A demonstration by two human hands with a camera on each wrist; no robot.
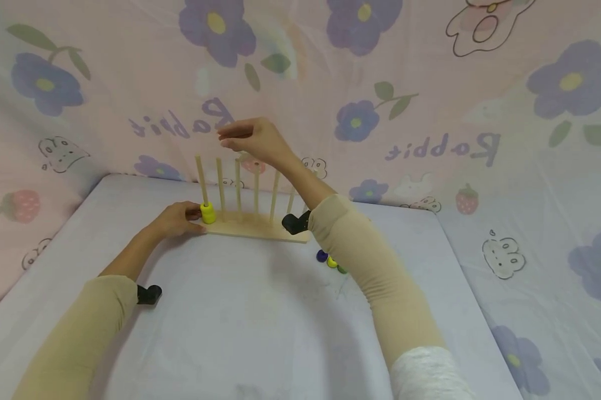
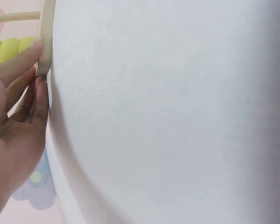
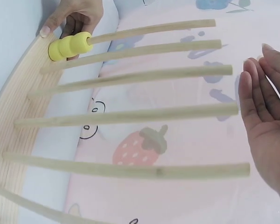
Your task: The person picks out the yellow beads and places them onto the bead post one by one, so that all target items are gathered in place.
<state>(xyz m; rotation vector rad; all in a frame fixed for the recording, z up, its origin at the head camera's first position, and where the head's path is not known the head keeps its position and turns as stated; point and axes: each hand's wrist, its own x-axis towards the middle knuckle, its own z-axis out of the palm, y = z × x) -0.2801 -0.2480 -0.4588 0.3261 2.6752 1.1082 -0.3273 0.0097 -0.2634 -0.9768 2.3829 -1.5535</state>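
Observation:
A pale wooden peg stand (image 1: 255, 233) with a row of upright pegs stands towards the back of the table. Yellow beads (image 1: 208, 213) are stacked at the foot of its leftmost peg (image 3: 154, 31). My left hand (image 1: 176, 220) grips that end of the base, its thumb against the base edge in the left wrist view and its other fingers around the end, beside the beads. Above the pegs, my right hand (image 1: 260, 141) is raised with its fingers together and slightly bent. No object shows in it; in the right wrist view this hand (image 3: 268, 112) is beyond the peg tips.
Loose beads lie on the white tabletop (image 1: 240, 322) right of the stand: a dark blue bead (image 1: 322, 255), a yellow bead (image 1: 332, 261) and a green bead (image 1: 342, 269) partly behind the right sleeve. Patterned cloth (image 1: 300, 72) hangs behind the table.

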